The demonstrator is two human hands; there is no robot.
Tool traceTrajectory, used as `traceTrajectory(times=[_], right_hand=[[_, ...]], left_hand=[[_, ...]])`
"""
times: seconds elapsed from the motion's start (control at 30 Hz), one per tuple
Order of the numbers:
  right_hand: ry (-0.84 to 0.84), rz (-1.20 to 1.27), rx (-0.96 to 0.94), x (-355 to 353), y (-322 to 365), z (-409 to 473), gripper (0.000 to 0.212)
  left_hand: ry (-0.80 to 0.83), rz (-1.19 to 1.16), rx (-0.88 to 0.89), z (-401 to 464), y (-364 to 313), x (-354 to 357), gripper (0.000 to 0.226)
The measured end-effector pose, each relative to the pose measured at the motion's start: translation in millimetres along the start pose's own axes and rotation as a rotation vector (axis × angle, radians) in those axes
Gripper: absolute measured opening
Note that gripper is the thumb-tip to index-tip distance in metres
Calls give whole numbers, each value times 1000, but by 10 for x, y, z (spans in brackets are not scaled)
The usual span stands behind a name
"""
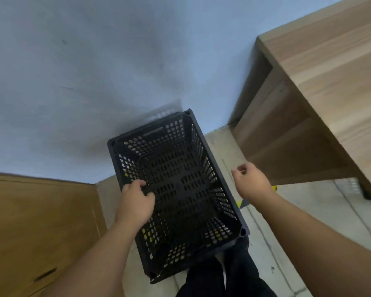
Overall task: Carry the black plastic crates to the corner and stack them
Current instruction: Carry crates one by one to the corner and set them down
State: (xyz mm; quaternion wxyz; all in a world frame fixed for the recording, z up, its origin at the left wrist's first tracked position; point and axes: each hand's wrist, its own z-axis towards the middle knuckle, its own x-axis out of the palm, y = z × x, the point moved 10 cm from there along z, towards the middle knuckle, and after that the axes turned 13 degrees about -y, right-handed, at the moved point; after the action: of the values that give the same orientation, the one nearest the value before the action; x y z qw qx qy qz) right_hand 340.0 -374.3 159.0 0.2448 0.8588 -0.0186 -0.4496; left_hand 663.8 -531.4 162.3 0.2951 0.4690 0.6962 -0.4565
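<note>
A black plastic crate (180, 189) with perforated walls stands open side up on the floor, its far end against the pale wall. At its near end a second black rim (156, 280) shows just below it. My left hand (135, 204) lies over the crate's left rim with the fingers curled inward. The hand hides the rim, so I cannot tell whether it grips. My right hand (252, 182) hovers to the right of the crate, clear of its rim, fingers loosely bent and holding nothing.
A brown cardboard box (41, 228) stands close on the left. A wooden desk (330, 86) rises on the right, its side panel near the crate's far corner. Dark trouser legs (227, 275) are at the crate's near end. Pale floor tiles (308, 211) lie beyond my right arm.
</note>
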Motion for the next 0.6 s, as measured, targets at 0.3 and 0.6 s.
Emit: traceTrajectory(times=[0.3,0.6], right_hand=[[-96,86,56,-921,-498,-334,44],[-113,88,66,-1756,-1618,-805,43]], left_hand=[[69,102,343,-760,-1369,176,45],[205,185,591,-2085,-2397,714,44]])
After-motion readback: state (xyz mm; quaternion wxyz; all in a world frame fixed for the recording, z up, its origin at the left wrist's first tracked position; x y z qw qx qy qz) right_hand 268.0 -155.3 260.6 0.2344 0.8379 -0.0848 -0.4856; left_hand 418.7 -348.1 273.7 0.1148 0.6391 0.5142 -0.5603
